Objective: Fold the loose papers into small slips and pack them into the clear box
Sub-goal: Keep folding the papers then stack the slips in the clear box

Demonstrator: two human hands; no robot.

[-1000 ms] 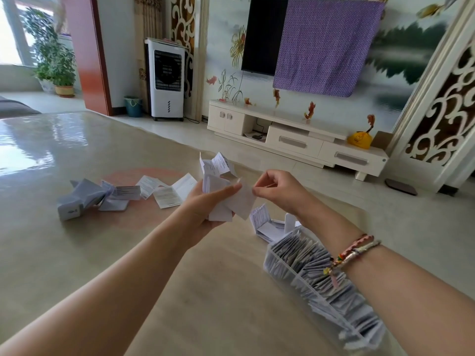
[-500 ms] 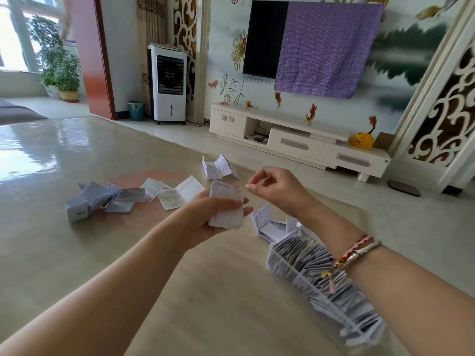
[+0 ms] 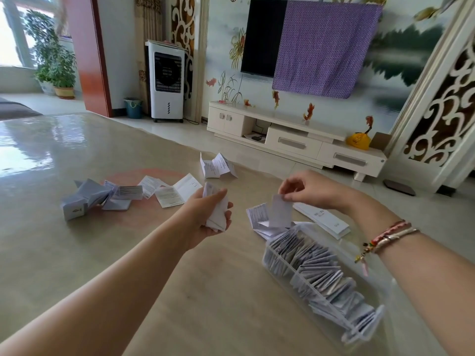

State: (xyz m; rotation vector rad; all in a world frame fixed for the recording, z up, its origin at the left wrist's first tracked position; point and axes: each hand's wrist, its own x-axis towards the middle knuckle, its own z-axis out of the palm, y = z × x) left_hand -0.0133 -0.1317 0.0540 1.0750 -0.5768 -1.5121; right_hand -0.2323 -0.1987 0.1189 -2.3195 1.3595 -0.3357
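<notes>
White folded paper, a small rectangular slip (image 3: 281, 213), is pinched by its top edge between the thumb and fingertips of the right hand (image 3: 314, 190) and hangs below the grip, just above the far end of the long clear plastic box (image 3: 276, 265). The box, divided into compartments and packed with rows of upright folded white slips (image 3: 314, 265), is seen lying on the glossy beige table (image 3: 64, 247). A bunch of creased white papers (image 3: 217, 214) is gripped in the curled fingers of the left hand (image 3: 205, 215), held above the table to the left of the box and apart from it; the papers stick out past the fingers on the side nearest the box. A partly unfolded printed leaflet (image 3: 257, 218) is seen on the table just beyond the box's far end, behind the hanging slip, and a long white folded sheet (image 3: 322, 218) is laid beside it, under the right wrist. Farther left of the box, well apart from it, a scatter of loose printed papers (image 3: 164, 190) and a crumpled grey-white paper pile (image 3: 84, 200) is spread across the table, with one zigzag-creased leaflet (image 3: 217, 167) standing beyond the left hand. Beaded and corded bracelets (image 3: 385, 236) are worn on the right wrist.
</notes>
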